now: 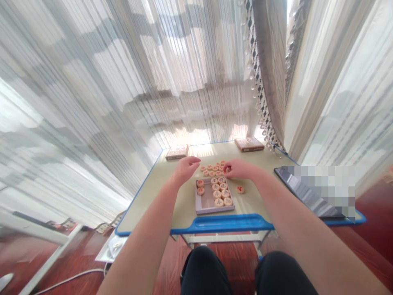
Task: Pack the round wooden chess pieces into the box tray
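Observation:
A shallow lilac box [215,211] lies on the desk, holding two columns of black-marked xiangqi pieces [217,194] on its right and two red-marked pieces [200,191] on its left. Behind the box sit several loose red-marked xiangqi pieces [211,173] in rough rows. My left hand [188,167] hovers to the left of those rows, fingers stretched out, holding nothing. At their right end my right hand [236,169] pinches a xiangqi piece [227,170], partly covered by the fingers. One more red-marked piece [240,189] rests alone to the right of the box.
Two flat boxes, one at the back left [177,152] and one at the back right [249,144], lie on the desk [153,196]. A dark tablet-like device [302,196] occupies the right side. A blue tray edge [230,222] runs along the front; curtains [184,82] hang behind.

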Tool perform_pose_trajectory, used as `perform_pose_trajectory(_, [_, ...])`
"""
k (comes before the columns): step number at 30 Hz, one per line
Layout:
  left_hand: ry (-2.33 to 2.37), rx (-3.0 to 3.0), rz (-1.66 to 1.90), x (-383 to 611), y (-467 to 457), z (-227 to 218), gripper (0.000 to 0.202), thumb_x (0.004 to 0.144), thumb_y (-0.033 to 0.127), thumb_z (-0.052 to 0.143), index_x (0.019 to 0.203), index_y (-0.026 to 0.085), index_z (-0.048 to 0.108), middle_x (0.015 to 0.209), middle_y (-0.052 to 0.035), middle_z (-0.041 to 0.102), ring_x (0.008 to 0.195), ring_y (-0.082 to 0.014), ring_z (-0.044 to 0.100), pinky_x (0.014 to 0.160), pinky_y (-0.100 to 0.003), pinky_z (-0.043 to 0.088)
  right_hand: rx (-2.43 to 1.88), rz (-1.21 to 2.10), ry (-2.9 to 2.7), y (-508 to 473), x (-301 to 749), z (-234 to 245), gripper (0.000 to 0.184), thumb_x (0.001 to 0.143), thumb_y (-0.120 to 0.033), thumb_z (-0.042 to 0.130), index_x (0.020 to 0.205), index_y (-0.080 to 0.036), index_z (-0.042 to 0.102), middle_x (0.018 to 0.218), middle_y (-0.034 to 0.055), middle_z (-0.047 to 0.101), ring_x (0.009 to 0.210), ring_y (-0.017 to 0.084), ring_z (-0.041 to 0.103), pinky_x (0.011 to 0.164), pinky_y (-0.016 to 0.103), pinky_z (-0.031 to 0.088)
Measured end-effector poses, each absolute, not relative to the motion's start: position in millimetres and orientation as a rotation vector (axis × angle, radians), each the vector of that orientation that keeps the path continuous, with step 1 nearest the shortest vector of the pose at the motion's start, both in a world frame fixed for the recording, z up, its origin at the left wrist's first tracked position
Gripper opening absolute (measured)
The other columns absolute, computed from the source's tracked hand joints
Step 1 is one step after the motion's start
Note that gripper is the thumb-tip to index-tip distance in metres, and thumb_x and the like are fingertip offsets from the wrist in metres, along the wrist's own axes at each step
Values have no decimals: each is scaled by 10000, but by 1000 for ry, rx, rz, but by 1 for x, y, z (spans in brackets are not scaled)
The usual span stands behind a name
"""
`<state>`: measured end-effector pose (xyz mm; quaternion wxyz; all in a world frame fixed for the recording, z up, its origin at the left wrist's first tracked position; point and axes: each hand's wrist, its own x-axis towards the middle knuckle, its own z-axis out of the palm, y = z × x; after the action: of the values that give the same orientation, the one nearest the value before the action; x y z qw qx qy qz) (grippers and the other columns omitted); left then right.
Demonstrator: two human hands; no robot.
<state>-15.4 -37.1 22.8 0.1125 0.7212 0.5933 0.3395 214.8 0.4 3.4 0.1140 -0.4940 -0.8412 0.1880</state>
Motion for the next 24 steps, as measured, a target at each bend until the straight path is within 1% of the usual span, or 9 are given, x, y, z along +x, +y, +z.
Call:
perform_pose_trajectory(4, [1665,1973,1176,-18,-58,15,260,749,261,535,909,138,698,909,-61,715,823,-170,639,772,-271,490,-1482,537,-2482,-4,214,4,224,679,-219,628,886,-149,676,858,69,670,763,191,600,631,261,426])
perform_pose_trajectory(8, [1640,1904,1259,-18,-75,2,239,753,229,532,898,129,695,868,-67,714,809,-164,639,762,-271,490,-1489,489,-2526,-6,215,5,196,696,-244,631,862,-148,676,823,70,667,750,196,598,634,277,428])
perform_pose_trajectory(10, [1702,1866,1313,-17,-82,-5,239,759,217,529,902,120,694,886,-77,709,825,-159,632,778,-263,481,-1502,431,-2509,-7,216,6,179,707,-259,625,833,-143,679,804,76,665,746,198,590,638,282,420])
perform_pose_trajectory(13, [1851,1885,1287,-13,-90,-17,232,755,208,531,895,126,697,873,-66,705,751,-147,611,773,-270,473,-1508,238,-2397,-13,212,9,236,725,-329,609,843,-138,680,785,80,654,717,197,572,607,285,395])
perform_pose_trajectory(15, [1855,1970,1250,-9,-93,-21,223,748,214,533,874,137,701,848,-50,701,706,-138,591,753,-267,471,-1384,191,-2336,-23,204,11,267,731,-368,605,862,-147,678,795,70,648,722,184,566,618,273,393])
perform_pose_trajectory(17, [1822,2034,1237,-7,-94,-23,217,739,211,530,854,145,703,822,-37,697,692,-132,580,735,-256,469,-1166,222,-2341,-36,192,10,286,733,-386,603,889,-158,675,820,59,646,735,167,563,641,257,400])
perform_pose_trajectory(19, [1810,2054,1234,-6,-93,-22,215,726,197,529,841,150,704,811,-27,696,693,-129,579,730,-249,468,-970,258,-2378,-49,179,7,295,721,-414,612,865,-165,676,798,48,644,713,156,559,650,252,410])
perform_pose_trajectory(21, [1807,2050,1224,-8,-91,-21,216,715,192,531,840,156,703,810,-18,699,695,-127,582,730,-245,471,-766,237,-2444,-60,167,3,240,735,-401,599,803,-187,681,724,25,632,698,152,557,690,261,418])
perform_pose_trajectory(24, [1751,2050,1196,-10,-87,-22,206,704,197,540,823,154,702,802,-14,701,697,-124,589,715,-234,478,-676,124,-2466,-69,158,1,212,725,-366,618,832,-196,686,735,28,642,745,176,562,735,284,420])
